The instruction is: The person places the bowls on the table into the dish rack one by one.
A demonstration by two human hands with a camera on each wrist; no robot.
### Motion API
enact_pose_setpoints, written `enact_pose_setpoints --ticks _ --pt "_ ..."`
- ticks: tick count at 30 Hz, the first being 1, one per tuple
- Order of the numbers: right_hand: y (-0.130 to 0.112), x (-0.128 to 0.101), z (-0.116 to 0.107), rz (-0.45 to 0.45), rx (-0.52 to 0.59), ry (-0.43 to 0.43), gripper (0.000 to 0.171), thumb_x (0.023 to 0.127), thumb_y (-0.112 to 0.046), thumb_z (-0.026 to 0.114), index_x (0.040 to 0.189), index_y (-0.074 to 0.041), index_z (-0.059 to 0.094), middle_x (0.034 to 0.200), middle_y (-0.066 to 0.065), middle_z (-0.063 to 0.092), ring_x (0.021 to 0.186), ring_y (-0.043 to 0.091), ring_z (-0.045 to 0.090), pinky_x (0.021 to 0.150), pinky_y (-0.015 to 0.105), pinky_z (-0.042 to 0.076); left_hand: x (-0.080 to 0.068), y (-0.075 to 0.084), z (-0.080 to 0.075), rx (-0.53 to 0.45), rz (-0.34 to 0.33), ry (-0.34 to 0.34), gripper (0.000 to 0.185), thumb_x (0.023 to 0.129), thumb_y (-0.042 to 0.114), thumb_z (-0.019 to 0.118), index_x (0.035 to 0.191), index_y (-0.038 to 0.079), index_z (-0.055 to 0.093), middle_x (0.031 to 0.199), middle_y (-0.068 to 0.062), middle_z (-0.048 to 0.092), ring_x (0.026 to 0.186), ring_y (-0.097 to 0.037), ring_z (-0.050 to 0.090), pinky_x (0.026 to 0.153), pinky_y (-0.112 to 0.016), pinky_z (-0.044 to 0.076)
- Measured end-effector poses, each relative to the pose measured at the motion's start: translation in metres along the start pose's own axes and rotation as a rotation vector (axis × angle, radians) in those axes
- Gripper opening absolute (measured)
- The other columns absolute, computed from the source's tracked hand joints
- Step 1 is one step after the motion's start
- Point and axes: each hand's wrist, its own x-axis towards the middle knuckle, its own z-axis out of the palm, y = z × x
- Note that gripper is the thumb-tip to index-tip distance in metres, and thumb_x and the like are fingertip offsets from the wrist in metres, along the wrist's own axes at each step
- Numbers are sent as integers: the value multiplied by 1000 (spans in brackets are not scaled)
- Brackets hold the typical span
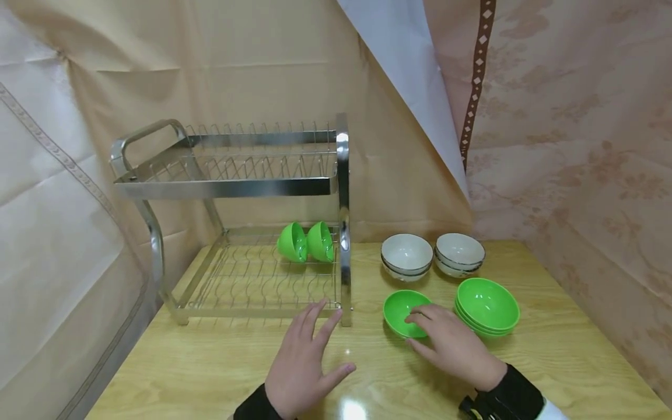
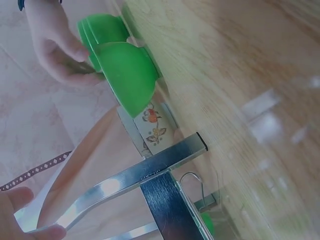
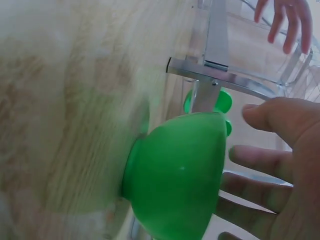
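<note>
A small green bowl [image 1: 396,312] stands upright on the wooden table. My right hand [image 1: 452,345] is over its right side, fingertips above the opening. In the right wrist view, the thumb and fingers are spread near the rim of the bowl [image 3: 175,175], not closed on it; whether a fingertip touches cannot be made out. My left hand [image 1: 303,363] hovers palm down in front of the metal dish rack [image 1: 226,188], fingers extended and holding nothing. On the rack's lower tier, two green bowls [image 1: 291,242] stand on edge side by side at the right end.
Right of the small bowl is a stack of larger green bowls [image 1: 488,304]. Behind are two stacks of white bowls [image 1: 406,252] with dark rims. The rack's right upright [image 1: 343,233] stands between the rack bowls and those stacks. Curtains [image 1: 567,146] hang behind the table.
</note>
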Motion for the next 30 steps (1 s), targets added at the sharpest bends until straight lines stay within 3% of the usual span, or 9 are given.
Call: enact_pose_setpoints --ticks 4,8,20,25,30 --pt "4 0 5 -5 19 -78 21 84 -28 79 100 -18 70 97 -7 63 90 12 62 79 36 54 2 1 -2 -10 -18 -10 86 84 63 68 153 22 37 159 -12 30 141 -32 33 113 -55 32" --pt "7 -1 10 -15 51 -138 16 84 -22 78 98 -20 70 95 -11 62 87 8 61 72 31 54 2 0 -1 -2 -35 -19 84 87 68 59 153 22 38 158 -12 30 141 -33 34 113 -54 32" --pt "9 1 13 -84 35 -129 15 84 -15 78 96 -18 70 88 -13 63 81 7 61 69 30 54 1 -1 1 9 -104 -53 83 89 74 47 155 27 33 159 -11 28 143 -33 32 112 -55 33" --pt "4 1 7 -77 38 -129 15 84 -16 78 98 -17 72 91 -11 66 83 8 62 71 32 54 2 -6 4 -72 -183 -105 83 89 75 46 154 25 35 158 -12 31 140 -34 37 107 -55 39" --pt "-7 2 -2 -138 47 -71 14 82 -13 78 91 -19 70 85 -13 62 79 6 59 68 31 52 5 -14 2 -270 -333 -190 80 93 72 41 154 21 33 156 -15 34 136 -37 41 96 -56 49"
